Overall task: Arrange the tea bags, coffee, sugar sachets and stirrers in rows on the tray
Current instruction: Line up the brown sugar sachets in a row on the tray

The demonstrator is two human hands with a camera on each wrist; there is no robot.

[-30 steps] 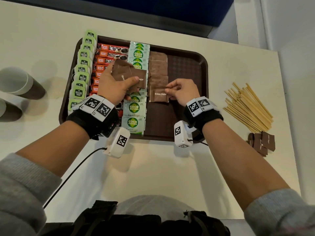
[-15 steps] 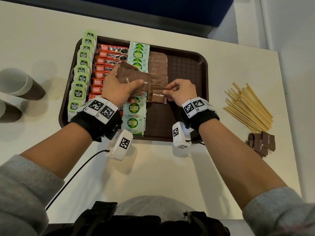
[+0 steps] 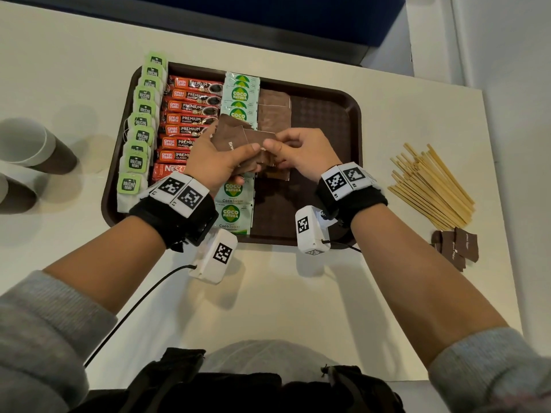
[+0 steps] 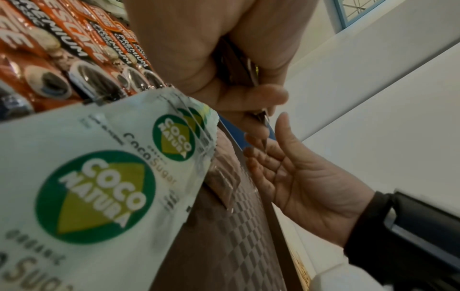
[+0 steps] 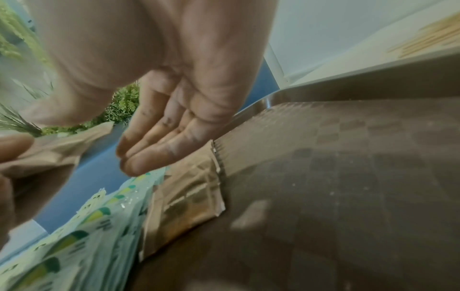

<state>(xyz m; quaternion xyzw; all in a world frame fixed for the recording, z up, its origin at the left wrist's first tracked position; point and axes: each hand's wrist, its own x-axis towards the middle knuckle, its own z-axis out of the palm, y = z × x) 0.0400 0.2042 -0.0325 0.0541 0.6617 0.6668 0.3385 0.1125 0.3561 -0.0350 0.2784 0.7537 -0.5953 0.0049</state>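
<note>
Over the brown tray point(image 3: 356, 120) my left hand point(image 3: 238, 153) grips a small stack of brown sugar sachets point(image 3: 231, 135). My right hand point(image 3: 274, 147) meets it, with the thumb on the top sachet point(image 3: 256, 138) and the fingers under it, pinching its edge. The tray holds a row of green tea bags point(image 3: 143, 114), red coffee sticks point(image 3: 190, 107), Coco sugar sachets point(image 3: 240, 95) and a short row of brown sachets point(image 3: 274, 111). The right wrist view shows the nearest laid brown sachet point(image 5: 189, 196) below my fingers point(image 5: 149, 149).
Wooden stirrers point(image 3: 432, 186) lie in a loose pile on the white table right of the tray. A few brown sachets point(image 3: 456, 245) sit near them. Paper cups point(image 3: 29, 147) stand at the left. The tray's right third is bare.
My right hand let go of the sachet it laid in the brown row and moved up and left to the stack. My left hand brought the stack rightward to meet it.
</note>
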